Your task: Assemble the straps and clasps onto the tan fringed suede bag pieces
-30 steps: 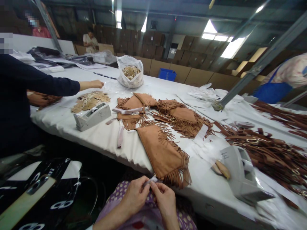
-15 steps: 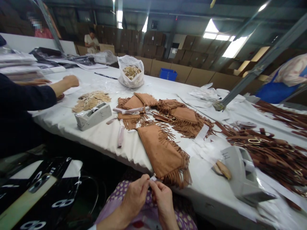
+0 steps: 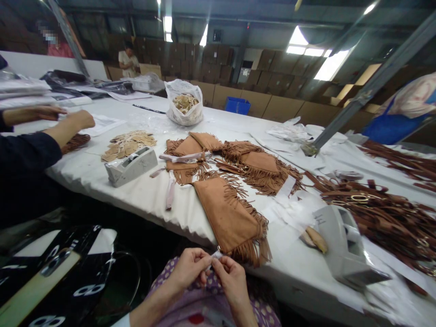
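A brown fringed suede bag (image 3: 227, 213) lies at the table's near edge, its metal zipper end toward me. Just below that end, a small white wrapping strip (image 3: 217, 255) shows between my fingers, seemingly around the zipper pull. My left hand (image 3: 191, 269) pinches the strip from the left, thumb and index finger together. Opposite it, my right hand (image 3: 232, 278) grips the same strip with thumb and fingertips. What sits inside the wrapping is hidden. More fringed bags (image 3: 260, 162) lie beyond, one with a pale-wrapped strap (image 3: 182, 157) across it.
Grey tape dispensers stand left (image 3: 132, 167) and right (image 3: 344, 247). Brown straps with buckles (image 3: 374, 204) heap at right. Beige tags (image 3: 131, 143) and a plastic bag of pieces (image 3: 184, 109) lie farther back. A co-worker's hands (image 3: 76, 125) work at left. A slanted metal post (image 3: 350, 102) rises at right.
My left hand has turned and shifted slightly left, and more of the white strip shows. The co-worker's hands at left have moved left and nearer together. The bag stays put.
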`<state>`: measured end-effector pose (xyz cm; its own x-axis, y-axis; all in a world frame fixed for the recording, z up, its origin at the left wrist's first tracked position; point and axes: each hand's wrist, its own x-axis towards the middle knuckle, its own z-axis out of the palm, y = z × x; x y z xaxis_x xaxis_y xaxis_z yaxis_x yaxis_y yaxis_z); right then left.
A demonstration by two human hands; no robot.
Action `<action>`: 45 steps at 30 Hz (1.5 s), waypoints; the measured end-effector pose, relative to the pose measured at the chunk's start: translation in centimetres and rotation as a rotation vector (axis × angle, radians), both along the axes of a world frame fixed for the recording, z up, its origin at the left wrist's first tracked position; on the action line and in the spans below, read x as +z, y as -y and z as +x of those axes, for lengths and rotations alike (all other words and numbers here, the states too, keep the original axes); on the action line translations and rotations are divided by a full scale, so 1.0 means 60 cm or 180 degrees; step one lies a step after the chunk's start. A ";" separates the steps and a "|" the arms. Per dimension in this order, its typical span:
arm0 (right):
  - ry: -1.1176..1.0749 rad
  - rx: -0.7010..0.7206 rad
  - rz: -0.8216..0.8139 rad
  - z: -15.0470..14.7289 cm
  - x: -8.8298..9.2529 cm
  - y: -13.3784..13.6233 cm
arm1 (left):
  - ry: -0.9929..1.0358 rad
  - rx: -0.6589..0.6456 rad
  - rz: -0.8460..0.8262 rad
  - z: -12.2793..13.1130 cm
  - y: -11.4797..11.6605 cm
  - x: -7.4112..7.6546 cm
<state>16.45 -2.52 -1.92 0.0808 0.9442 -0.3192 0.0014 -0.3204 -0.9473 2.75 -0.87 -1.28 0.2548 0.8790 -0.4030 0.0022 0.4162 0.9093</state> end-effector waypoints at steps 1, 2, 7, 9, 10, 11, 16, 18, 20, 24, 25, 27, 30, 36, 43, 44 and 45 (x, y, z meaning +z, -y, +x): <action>0.0132 0.0059 0.0099 0.003 0.000 0.000 | 0.0145 -0.0006 -0.0161 0.000 -0.001 -0.001; 0.0296 0.0102 0.0199 0.007 -0.001 0.000 | 0.0237 0.0008 -0.0283 0.000 -0.002 -0.003; 0.1347 -0.0182 0.0551 0.026 0.003 0.019 | -0.0172 0.0277 -0.0090 0.008 0.003 -0.012; 0.1285 -0.0424 0.0420 0.028 0.008 0.032 | -0.0516 0.0322 0.0263 0.009 0.009 -0.010; 0.1092 -0.0491 0.0299 0.026 0.011 0.037 | -0.0698 0.0311 0.0444 0.009 0.012 -0.007; 0.0838 -0.0522 0.0185 0.020 0.014 0.042 | -0.0888 0.0276 0.0620 0.008 0.015 -0.003; -0.0663 -0.0347 0.0069 -0.024 0.004 0.047 | -0.1317 0.0066 0.1197 0.005 0.026 0.011; -0.1115 -0.0373 0.0164 -0.035 -0.007 0.043 | -0.1036 0.0135 0.0984 0.007 0.026 0.009; -0.1436 -0.0436 0.0267 -0.039 -0.016 0.039 | -0.0521 0.0250 0.0544 0.011 0.024 0.004; -0.1960 -0.0488 0.0255 -0.035 -0.006 0.036 | 0.0733 0.0373 -0.0282 0.016 0.019 -0.002; -0.2085 -0.0487 0.0207 -0.033 0.002 0.036 | 0.0994 0.0374 -0.0515 0.014 0.017 -0.002; -0.2398 -0.0431 0.0062 -0.027 0.021 0.036 | 0.1460 0.0306 -0.1063 0.008 0.014 -0.003; -0.3076 -0.0275 -0.0209 -0.017 0.044 0.034 | 0.2263 0.0018 -0.1822 -0.005 0.007 -0.004; -0.3837 -0.0107 -0.0325 -0.008 0.045 0.021 | 0.3709 -0.0317 -0.2395 -0.013 0.001 0.005; -0.2574 0.0112 -0.0184 -0.015 0.023 0.012 | 0.3700 -0.0222 -0.2509 -0.003 0.005 -0.001; -0.2090 0.0160 -0.0131 -0.013 0.023 0.012 | 0.3683 -0.0175 -0.2477 -0.005 0.003 -0.006; -0.1530 0.0196 -0.0062 -0.007 0.024 0.012 | 0.3655 -0.0120 -0.2425 -0.009 0.001 -0.010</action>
